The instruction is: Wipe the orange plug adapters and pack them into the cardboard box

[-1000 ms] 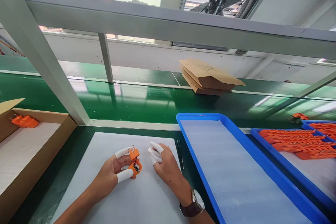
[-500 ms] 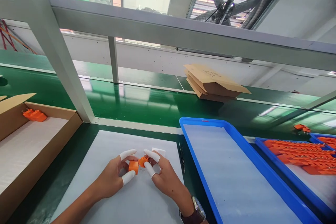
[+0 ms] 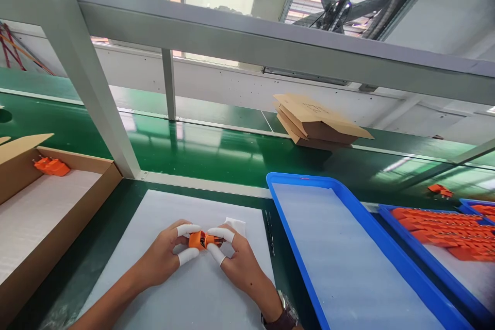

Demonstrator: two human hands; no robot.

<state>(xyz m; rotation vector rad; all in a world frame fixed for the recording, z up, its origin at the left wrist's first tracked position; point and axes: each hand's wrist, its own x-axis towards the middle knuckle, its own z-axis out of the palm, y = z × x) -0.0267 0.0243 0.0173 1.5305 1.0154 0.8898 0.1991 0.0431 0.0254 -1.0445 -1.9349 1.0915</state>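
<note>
My left hand (image 3: 163, 253), with white finger cots on thumb and forefinger, pinches a boxy orange plug housing (image 3: 195, 241). Dark or metallic parts show in its side facing right. Between the thumb and forefinger of my right hand (image 3: 244, 264), also in white cots, is a smaller orange plug part (image 3: 211, 240) with metal pins pointing right. The two pieces meet or nearly meet; whether they touch I cannot tell. Both are held just above a white sheet (image 3: 185, 296). A small white scrap (image 3: 236, 225) lies behind my right fingers.
An open cardboard box (image 3: 81, 216) at left holds orange plugs (image 3: 52, 166). To the right stands a blue tray (image 3: 299, 263) lined in white, then another blue tray (image 3: 421, 260) with rows of orange plugs (image 3: 436, 232). Thin tools (image 3: 269, 232) lie beside the sheet. Folded cardboard (image 3: 320, 118) sits behind.
The two orange pieces have come together from a small gap. My left hand has turned the housing so its inner parts show, and the right-hand piece now points its pins right.
</note>
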